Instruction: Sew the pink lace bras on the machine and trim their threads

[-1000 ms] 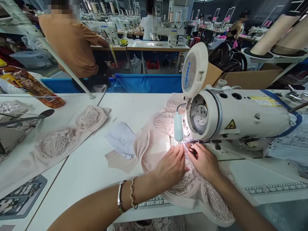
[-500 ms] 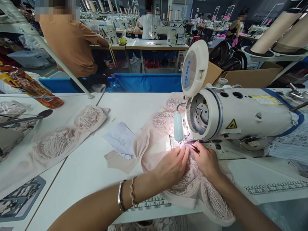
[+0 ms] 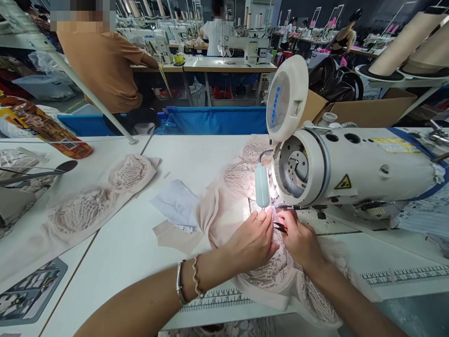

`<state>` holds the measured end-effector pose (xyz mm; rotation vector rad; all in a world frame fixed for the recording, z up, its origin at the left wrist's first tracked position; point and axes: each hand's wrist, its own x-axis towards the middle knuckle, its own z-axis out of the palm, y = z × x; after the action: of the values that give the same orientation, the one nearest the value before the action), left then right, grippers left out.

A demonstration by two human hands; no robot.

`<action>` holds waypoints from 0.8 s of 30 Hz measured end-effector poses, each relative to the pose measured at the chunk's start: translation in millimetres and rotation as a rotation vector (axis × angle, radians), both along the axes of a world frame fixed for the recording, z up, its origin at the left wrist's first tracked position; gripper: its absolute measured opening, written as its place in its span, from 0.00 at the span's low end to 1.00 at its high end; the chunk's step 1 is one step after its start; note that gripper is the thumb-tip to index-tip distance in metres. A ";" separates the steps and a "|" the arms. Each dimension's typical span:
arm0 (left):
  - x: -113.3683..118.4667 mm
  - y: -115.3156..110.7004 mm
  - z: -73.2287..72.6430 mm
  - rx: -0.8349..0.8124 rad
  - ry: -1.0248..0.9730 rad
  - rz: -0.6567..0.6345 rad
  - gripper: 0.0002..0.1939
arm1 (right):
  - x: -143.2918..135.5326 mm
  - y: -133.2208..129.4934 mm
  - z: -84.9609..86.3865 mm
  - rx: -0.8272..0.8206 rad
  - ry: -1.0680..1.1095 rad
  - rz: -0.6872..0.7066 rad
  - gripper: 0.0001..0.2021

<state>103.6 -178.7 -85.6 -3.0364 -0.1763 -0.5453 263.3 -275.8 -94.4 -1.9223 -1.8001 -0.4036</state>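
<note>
Bra: the lace-cupped bra (image 3: 224, 206) lay bunched on the table (image 3: 196, 154), partly under the head of the machine (image 3: 365, 164), spreading beyond it and back toward the near edge.
Left hand: the left hand (image 3: 254, 238) rested on the bra beside the lamp (image 3: 261, 187), fingers together; whether they pinched the cloth could not be told.
Right hand: the right hand (image 3: 301, 238) had its fingers curled around dark snips (image 3: 280, 227), just beside the left fingertips.
Stitching: the bra was in place at the machine, with hands upon it; the seam was hidden, so how much was sewn or left could not be told.
Second bra: another bra (image 3: 84, 210) lay to the left, well apart from both hands; its stitching was too small to judge.
Scraps: a pale scrap (image 3: 177, 201) and a beige scrap (image 3: 177, 236) lay between the two bras.
</note>
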 end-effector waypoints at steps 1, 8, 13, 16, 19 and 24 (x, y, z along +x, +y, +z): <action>0.1 0.9 1.9 -0.023 0.016 -0.004 0.26 | -1.2 -0.1 1.3 0.016 -0.018 0.026 0.12; -1.7 4.0 9.0 -0.138 0.067 0.016 0.24 | -2.0 -2.7 1.8 -0.001 -0.154 0.059 0.22; -2.1 3.3 6.0 -0.153 0.065 0.033 0.27 | 1.1 -5.2 -4.8 -0.095 -0.118 0.052 0.24; -3.0 3.0 4.0 -0.138 0.060 0.041 0.29 | 1.2 -4.7 -4.9 -0.105 -0.108 0.032 0.24; -4.2 2.5 3.3 -0.124 0.059 0.065 0.31 | 1.2 -3.5 -4.0 -0.098 -0.123 0.019 0.23; -4.6 2.0 3.6 -0.120 0.082 0.074 0.32 | 1.3 -1.6 -2.6 -0.097 -0.129 0.011 0.23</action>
<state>99.0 -176.7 -82.0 -3.1456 -0.3277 -0.4190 264.6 -277.5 -97.0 -1.9915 -1.9438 -0.4535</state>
